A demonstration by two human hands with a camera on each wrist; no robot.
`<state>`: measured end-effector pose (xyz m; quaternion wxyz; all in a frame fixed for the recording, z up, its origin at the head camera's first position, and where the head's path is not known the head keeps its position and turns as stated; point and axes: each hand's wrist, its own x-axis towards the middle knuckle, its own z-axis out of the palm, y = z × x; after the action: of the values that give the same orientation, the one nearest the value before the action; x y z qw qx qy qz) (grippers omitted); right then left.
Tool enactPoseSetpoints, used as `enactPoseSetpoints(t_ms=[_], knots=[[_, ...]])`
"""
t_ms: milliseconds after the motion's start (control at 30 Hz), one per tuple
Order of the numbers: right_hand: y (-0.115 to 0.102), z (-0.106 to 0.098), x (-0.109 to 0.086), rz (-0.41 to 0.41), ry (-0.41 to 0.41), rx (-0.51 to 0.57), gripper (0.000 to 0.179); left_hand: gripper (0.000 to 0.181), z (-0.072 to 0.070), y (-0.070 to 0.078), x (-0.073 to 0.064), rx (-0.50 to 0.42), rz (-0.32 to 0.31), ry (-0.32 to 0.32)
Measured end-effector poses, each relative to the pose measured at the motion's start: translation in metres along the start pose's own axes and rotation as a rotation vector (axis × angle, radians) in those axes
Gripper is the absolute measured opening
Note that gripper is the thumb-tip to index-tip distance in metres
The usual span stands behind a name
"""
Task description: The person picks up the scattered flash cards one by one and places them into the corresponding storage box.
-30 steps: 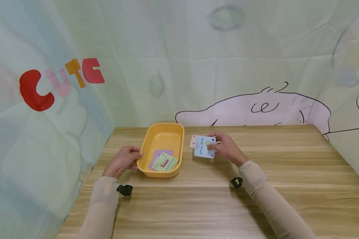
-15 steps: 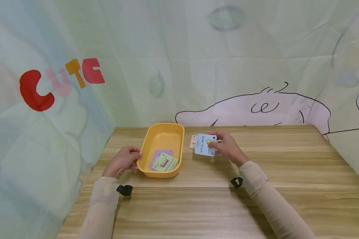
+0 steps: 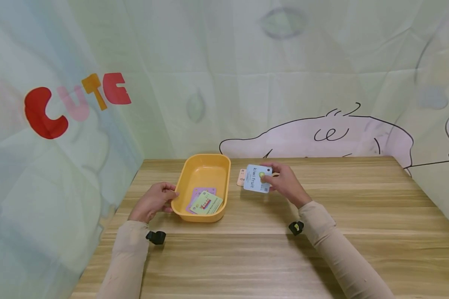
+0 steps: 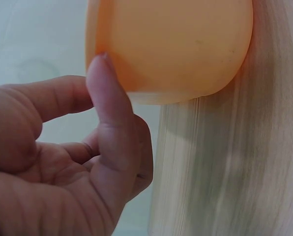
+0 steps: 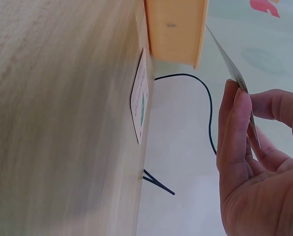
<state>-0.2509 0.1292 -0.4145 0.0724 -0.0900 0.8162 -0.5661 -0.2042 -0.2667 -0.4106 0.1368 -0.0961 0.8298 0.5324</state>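
Note:
My right hand [image 3: 286, 182] pinches a light blue kiwifruit card [image 3: 253, 179] between thumb and fingers, and in the right wrist view the card [image 5: 231, 66] appears nearly edge-on, raised off the table. Behind and below it lies an orange-pink card [image 3: 241, 177], flat on the table and partly hidden in the head view. On the other side, my left hand [image 3: 155, 201] pinches the near left rim of a yellow tray [image 3: 227, 174]. Thumb and index finger meet at that rim in the left wrist view. Inside the tray, a green card [image 3: 213, 204] overlaps a purple card [image 3: 196, 192].
The wooden table [image 3: 224, 265] ends at the back and left against a printed curtain [image 3: 194, 83]. A black camera [image 3: 156, 237] sits at my left wrist, another black camera [image 3: 296, 228] at my right. A dark cord [image 5: 208, 98] hangs in the right wrist view.
The kiwifruit card in my right hand has moved slightly up and to the right and tilted a little. My left hand and the tray stay in place.

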Motion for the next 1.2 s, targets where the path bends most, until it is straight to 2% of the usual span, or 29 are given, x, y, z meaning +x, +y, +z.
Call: enactPoseSetpoints(t_ms=[633,1200], knots=[[-0.004,-0.0029,0.0023,-0.002,0.041,0.059,0.046,0.033,-0.0001,0.0028,-0.0029,0.003,0.002,-0.001],[-0.0104,-0.0001,0.0015,-0.01,0.056,0.027,0.044,0.032,0.0002,0.0016,-0.0021,-0.003,-0.008,-0.003]])
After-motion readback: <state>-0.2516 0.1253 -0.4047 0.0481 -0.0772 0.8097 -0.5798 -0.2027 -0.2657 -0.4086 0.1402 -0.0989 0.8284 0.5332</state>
